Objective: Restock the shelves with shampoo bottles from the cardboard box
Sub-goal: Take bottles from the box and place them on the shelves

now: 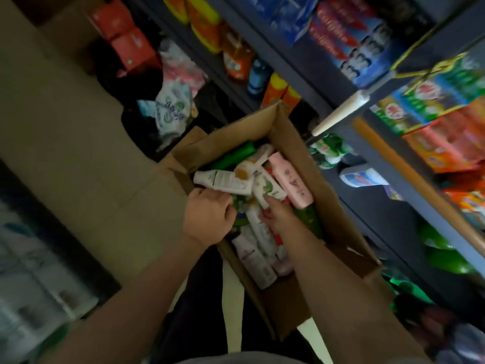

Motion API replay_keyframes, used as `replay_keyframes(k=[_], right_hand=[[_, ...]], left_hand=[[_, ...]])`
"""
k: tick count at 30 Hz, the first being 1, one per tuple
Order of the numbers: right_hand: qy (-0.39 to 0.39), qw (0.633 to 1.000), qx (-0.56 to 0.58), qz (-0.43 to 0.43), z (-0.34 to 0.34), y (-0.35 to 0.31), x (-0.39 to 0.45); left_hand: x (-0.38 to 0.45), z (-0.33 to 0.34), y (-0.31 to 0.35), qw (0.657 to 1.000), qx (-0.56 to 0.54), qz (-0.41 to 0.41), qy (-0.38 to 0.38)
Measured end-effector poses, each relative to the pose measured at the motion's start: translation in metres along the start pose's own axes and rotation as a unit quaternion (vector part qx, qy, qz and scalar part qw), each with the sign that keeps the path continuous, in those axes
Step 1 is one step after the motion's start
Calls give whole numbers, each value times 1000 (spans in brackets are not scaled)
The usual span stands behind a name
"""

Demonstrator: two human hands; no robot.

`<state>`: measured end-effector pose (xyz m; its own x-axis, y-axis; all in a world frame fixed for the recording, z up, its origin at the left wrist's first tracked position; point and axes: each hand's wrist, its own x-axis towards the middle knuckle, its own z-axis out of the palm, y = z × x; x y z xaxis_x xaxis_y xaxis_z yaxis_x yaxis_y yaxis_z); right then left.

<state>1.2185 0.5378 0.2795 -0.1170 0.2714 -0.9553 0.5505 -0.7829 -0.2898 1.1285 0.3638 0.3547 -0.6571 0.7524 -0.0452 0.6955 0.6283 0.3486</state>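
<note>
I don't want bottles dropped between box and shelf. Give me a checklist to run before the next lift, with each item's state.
1. Cardboard box open, contents reachable: ok.
2. Left hand has a firm hold on the white bottle: cannot tell; fingers are curled at its end, the frame is blurred.
3. Right hand has a bottle: cannot tell; fingers are buried among the bottles.
4. Pink bottle lying free on top: ok.
5. Free space on the shelf beside the box: ok, a dark bare stretch shows.
</note>
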Motion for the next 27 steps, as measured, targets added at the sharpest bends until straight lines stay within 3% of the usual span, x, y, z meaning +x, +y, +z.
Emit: replay_keyframes(k=[3,7,10,13,15,17,19,20,22,25,27], right_hand=[[-31,992,120,-14,2,7,29],[-44,995,84,-35,-12,7,38],[43,997,28,-63,-13,-12,-13],[96,991,-32,-84,-30,-22,-59],[99,989,-51,-96,-51,-22,-87],[76,991,-38,-108,-71,-20,-115],[3,990,38,-133,-89,-17,-146],[-43,985,67,-155,-95,-18,-163],[-138,961,83,-225,-106,-25,-198],[-224,923,1,-313,-124,-50,-256],[-179,906,-124,-364,-139,-73,-293]], left_hand=[[11,1,8,1000,-14,-2,2],[25,1,20,1000,1,5,-14],[26,-5,23,999,30,1,-35],[24,-19,26,991,53,-30,-117],[27,-30,34,977,6,-94,-192],[33,-43,49,930,-141,-188,-281],[37,-64,76,834,-344,-278,-329],[38,-76,93,785,-428,-304,-330],[39,-101,129,722,-573,-279,-270],[45,-152,173,678,-697,-177,-152],[53,-189,193,694,-701,-100,-133]])
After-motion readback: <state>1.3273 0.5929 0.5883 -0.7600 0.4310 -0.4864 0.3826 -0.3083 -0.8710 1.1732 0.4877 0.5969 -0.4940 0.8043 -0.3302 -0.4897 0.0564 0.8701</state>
